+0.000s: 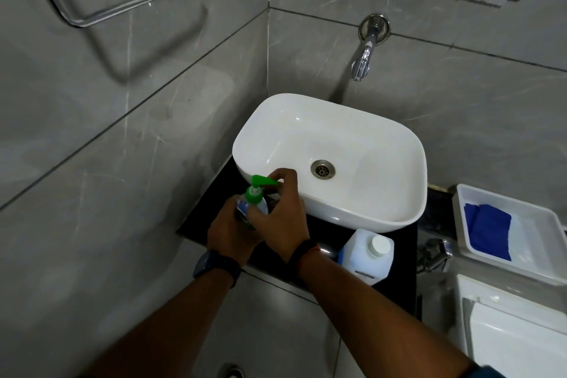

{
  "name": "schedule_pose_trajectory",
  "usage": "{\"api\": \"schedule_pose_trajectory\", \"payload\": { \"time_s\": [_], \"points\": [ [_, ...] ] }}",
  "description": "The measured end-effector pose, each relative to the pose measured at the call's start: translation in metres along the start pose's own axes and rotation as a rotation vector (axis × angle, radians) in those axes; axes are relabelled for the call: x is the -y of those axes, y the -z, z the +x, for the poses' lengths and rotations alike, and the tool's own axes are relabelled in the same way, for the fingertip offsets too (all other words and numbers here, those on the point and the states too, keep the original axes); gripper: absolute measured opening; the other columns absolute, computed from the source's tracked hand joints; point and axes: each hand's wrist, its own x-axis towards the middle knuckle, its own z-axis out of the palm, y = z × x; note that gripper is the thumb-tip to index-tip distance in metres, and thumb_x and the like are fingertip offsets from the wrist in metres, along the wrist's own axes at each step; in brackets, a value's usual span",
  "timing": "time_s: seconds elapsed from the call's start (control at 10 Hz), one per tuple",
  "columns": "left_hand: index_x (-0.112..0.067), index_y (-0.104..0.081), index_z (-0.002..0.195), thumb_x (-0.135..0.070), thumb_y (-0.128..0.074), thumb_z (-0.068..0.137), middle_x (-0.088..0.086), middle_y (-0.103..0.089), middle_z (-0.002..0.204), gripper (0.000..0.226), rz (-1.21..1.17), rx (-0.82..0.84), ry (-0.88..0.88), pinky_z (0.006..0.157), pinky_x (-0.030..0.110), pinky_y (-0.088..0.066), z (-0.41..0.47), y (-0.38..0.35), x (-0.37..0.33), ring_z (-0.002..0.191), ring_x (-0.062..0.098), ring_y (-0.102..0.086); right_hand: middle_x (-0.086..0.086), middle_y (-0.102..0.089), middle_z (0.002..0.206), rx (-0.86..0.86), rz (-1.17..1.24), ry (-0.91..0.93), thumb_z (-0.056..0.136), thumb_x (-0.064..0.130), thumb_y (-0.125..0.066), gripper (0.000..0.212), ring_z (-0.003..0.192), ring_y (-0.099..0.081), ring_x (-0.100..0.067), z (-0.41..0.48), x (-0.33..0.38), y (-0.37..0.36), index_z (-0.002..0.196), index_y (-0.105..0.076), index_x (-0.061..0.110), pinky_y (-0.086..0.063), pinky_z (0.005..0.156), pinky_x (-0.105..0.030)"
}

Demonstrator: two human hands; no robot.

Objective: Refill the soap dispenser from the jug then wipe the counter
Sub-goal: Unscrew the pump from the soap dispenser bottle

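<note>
Dispenser [252,202] upright, nozzle [264,180] pointing right.

Head-worn, wide-angle, looking forward and steeply down from close above basin [368,147] and counter [325,233], into tiled corner.

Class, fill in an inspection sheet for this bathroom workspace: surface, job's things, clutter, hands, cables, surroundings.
Surface: black counter, white basin sitting on it.
Job's things: soap dispenser, green pump fitted, held by the basin's front left; jug, white cap on, on the counter in front of the basin; blue cloth in white tray, right.
Clutter: nothing seen.
Hands: left hand grips the dispenser body; right hand pinches the pump.
Cables: nothing seen.
Surroundings: grey tiled walls, wall tap above basin, towel rail left.
</note>
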Motion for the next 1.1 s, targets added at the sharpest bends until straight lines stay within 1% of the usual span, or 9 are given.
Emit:
{"api": "schedule_pose_trajectory", "payload": {
  "time_s": [0.2,0.3,0.5,0.6,0.7,0.8,0.9,1.0,1.1],
  "points": [
    [-0.017,-0.059,0.105,-0.010,-0.073,0.069,0.002,-0.066,0.086,0.039,0.007,-0.007,-0.002,0.069,0.029,-0.044,0.000,-0.003,0.000,0.080,0.026,-0.063,0.007,-0.064,0.093,-0.016,0.027,-0.026,0.071,0.017,-0.076,0.053,0.082,-0.063,-0.011,-0.005,-0.003,0.001,0.106,-0.038,0.029,-0.057,0.072,-0.035],
    [-0.018,-0.058,0.107,-0.010,-0.074,0.068,0.000,-0.065,0.087,0.043,0.024,0.011,-0.017,0.070,0.029,-0.044,0.000,-0.005,0.001,0.081,0.025,-0.064,0.009,-0.062,0.095,-0.023,0.000,-0.007,0.071,0.018,-0.076,0.053,0.084,-0.061,-0.006,-0.005,-0.003,0.003,0.108,-0.039,0.029,-0.054,0.072,-0.024],
    [-0.019,-0.057,0.108,-0.011,-0.072,0.069,-0.005,-0.062,0.085,0.043,0.018,0.007,-0.027,0.069,0.030,-0.043,0.000,-0.007,0.001,0.077,0.020,-0.060,0.004,-0.065,0.097,-0.034,0.038,-0.037,0.071,0.017,-0.075,0.050,0.085,-0.063,-0.010,-0.004,-0.006,0.005,0.106,-0.041,0.030,-0.056,0.071,-0.031],
    [-0.016,-0.058,0.106,-0.012,-0.073,0.070,-0.005,-0.061,0.087,0.039,0.001,0.027,-0.024,0.071,0.028,-0.042,0.001,-0.007,-0.002,0.077,0.015,-0.055,0.001,-0.062,0.091,-0.098,-0.076,-0.036,0.069,0.024,-0.079,0.035,0.083,-0.058,-0.009,-0.001,-0.008,0.003,0.093,-0.053,0.023,-0.052,0.071,-0.029],
    [-0.014,-0.058,0.102,-0.016,-0.073,0.072,-0.004,-0.059,0.087,0.034,0.024,0.052,-0.028,0.071,0.026,-0.040,0.001,-0.008,-0.001,0.077,0.012,-0.053,-0.001,-0.066,0.088,-0.117,-0.100,-0.038,0.070,0.024,-0.079,0.026,0.082,-0.060,-0.013,0.003,-0.008,0.003,0.090,-0.062,0.019,-0.053,0.073,-0.038],
    [-0.010,-0.058,0.099,-0.016,-0.074,0.071,0.002,-0.063,0.088,0.033,0.041,0.076,-0.039,0.069,0.025,-0.039,0.002,-0.006,-0.001,0.080,0.020,-0.059,-0.001,-0.069,0.093,-0.149,-0.048,0.025,0.073,0.017,-0.077,0.027,0.087,-0.063,-0.017,0.004,0.005,0.004,0.098,-0.067,0.016,-0.053,0.079,-0.043],
    [-0.008,-0.058,0.101,-0.019,-0.080,0.064,0.010,-0.066,0.092,0.044,0.054,0.059,-0.027,0.071,0.029,-0.045,0.005,-0.005,0.003,0.083,0.028,-0.063,0.002,-0.068,0.094,-0.240,0.058,0.124,0.074,0.015,-0.076,0.031,0.087,-0.063,-0.016,0.008,0.023,0.004,0.102,-0.065,0.017,-0.054,0.078,-0.038],
    [-0.012,-0.055,0.108,-0.035,-0.088,0.051,0.008,-0.066,0.101,0.069,0.037,0.024,0.072,0.080,0.028,-0.046,0.010,-0.005,0.014,0.091,0.025,-0.061,-0.002,-0.064,0.092,-0.434,0.155,0.354,0.076,0.014,-0.072,0.030,0.082,-0.062,-0.017,0.024,0.041,0.013,0.104,-0.063,0.015,-0.055,0.070,-0.034],
    [-0.016,-0.054,0.111,-0.039,-0.091,0.046,0.006,-0.066,0.105,0.078,-0.022,-0.009,0.159,0.080,0.024,-0.043,0.013,-0.005,0.025,0.091,0.019,-0.059,-0.005,-0.063,0.094,-0.471,0.139,0.356,0.078,0.012,-0.070,0.030,0.082,-0.062,-0.016,0.032,0.037,0.020,0.106,-0.063,0.010,-0.054,0.068,-0.032]
  ]
}}
